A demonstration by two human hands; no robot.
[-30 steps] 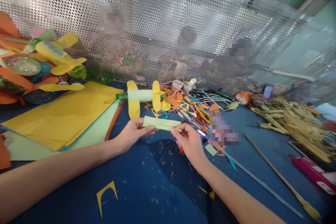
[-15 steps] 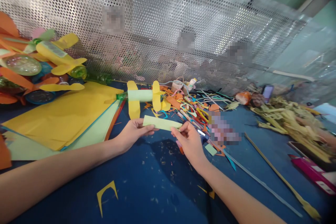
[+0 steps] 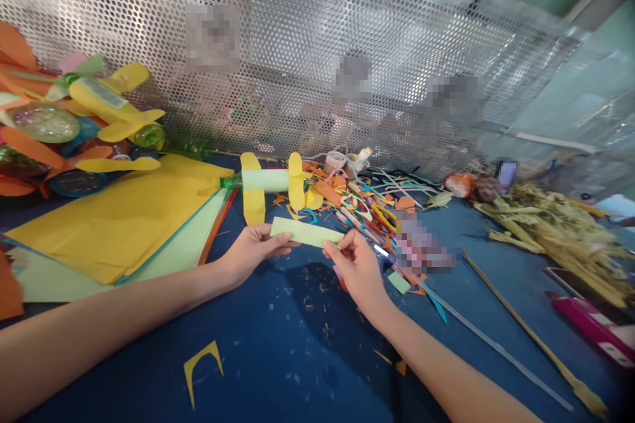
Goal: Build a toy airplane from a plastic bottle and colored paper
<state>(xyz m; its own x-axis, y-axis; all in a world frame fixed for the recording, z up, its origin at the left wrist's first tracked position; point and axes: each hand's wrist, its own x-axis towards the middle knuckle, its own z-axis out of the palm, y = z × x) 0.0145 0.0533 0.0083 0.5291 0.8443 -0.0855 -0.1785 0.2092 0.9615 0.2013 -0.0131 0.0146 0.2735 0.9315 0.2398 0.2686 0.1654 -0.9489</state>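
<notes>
A pale green paper strip (image 3: 308, 232) is stretched between my two hands above the blue table. My left hand (image 3: 253, 251) pinches its left end, thumb on top. The right end is pinched by my right hand (image 3: 358, 266), fingers curled. Just beyond the strip lies a green bottle (image 3: 231, 182) wrapped in light green paper (image 3: 265, 179), with yellow paper wings (image 3: 254, 201) attached.
Yellow paper sheets (image 3: 119, 218) lie at left, below a pile of decorated bottles (image 3: 99, 102). Paper scraps (image 3: 347, 195) spread behind my right hand. Dry husks (image 3: 550, 218), a long stick (image 3: 526, 330) and a pink box (image 3: 590, 327) are at right. A perforated metal screen (image 3: 307, 33) stands behind.
</notes>
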